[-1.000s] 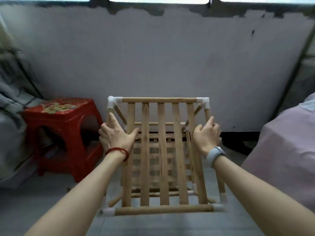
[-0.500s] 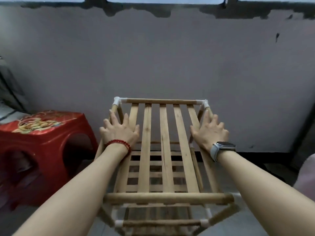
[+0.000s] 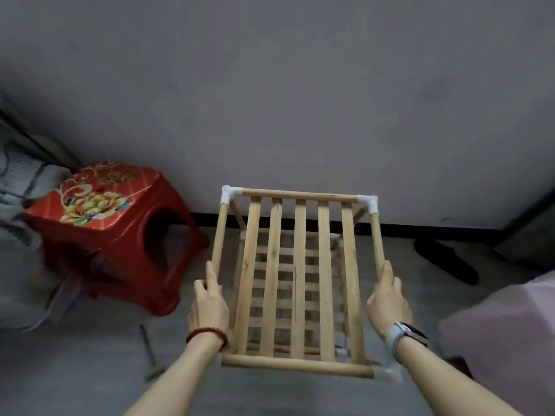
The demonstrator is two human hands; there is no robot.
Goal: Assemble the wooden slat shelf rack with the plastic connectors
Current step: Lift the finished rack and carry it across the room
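A wooden slat shelf rack [image 3: 295, 277] stands on the grey floor directly between the person's two hands, reaching away from them toward the wall. Its top tier is five flat slats running lengthwise inside a frame of round dowels, so the long axis points straight ahead, from the person's body to the wall; lower tiers of slats show through the gaps beneath. White plastic connectors cap the far corners, one on the left [image 3: 229, 194] and one on the right [image 3: 371, 202], and another pale connector [image 3: 387, 374] shows blurred at the near right corner.

The left hand [image 3: 208, 306] grips the left side dowel, fingers wrapped around it, with the thumb lying along the top. The right hand [image 3: 387, 301] grips the right side dowel the same way. Both hold at about the middle of the rails, level with each other, so neither hand is nearer the rack than the other (each is already touching it). The far cross dowel lies well ahead of the fingertips; the near cross dowel [image 3: 295, 366] sits behind the hands, close to the wrists.

The rack looks fully joined, so the coming move is probably a shift or a settling push along that forward axis.

Outward, to the left of the left hand, stands a red plastic stool [image 3: 114, 235]. A small hammer [image 3: 150, 354] lies on the floor near the left forearm. A dark slipper [image 3: 447, 261] lies beyond the right hand.
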